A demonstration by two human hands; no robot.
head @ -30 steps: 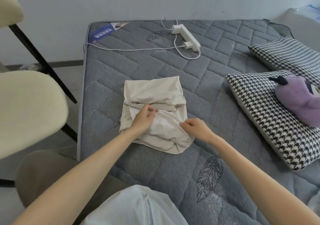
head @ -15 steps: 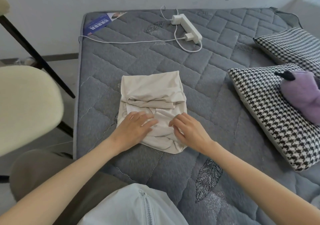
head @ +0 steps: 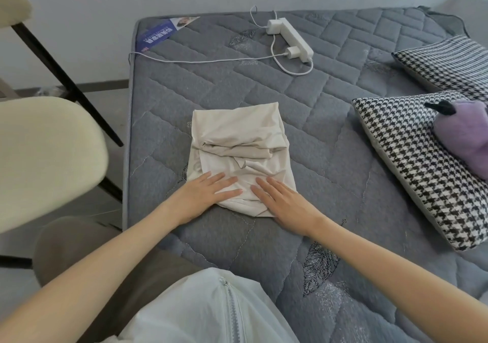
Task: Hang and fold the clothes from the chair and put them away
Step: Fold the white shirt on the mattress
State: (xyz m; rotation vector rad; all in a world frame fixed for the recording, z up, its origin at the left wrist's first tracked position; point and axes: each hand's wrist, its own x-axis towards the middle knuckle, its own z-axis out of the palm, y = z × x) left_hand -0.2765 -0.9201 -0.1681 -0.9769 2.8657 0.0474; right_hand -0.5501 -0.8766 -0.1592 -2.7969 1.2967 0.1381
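Observation:
A cream garment [head: 237,136] lies folded into a rough rectangle on the grey quilted mattress [head: 330,136], with wrinkled folds across its middle. My left hand [head: 203,197] rests flat, fingers spread, on the garment's near left corner. My right hand [head: 285,202] lies flat on its near right corner, fingers stretched out. Neither hand grips the cloth. The cream chair [head: 45,155] stands to the left of the bed with nothing on its seat.
A white power strip [head: 290,38] with a plug and cable lies at the far side of the mattress. Two houndstooth pillows [head: 412,173] and a purple plush toy [head: 464,142] sit on the right. A blue label [head: 158,36] marks the far left corner.
Both hands went from pinching the garment's folds to lying flat on its near edge. My view has shifted slightly; the garment stays in place.

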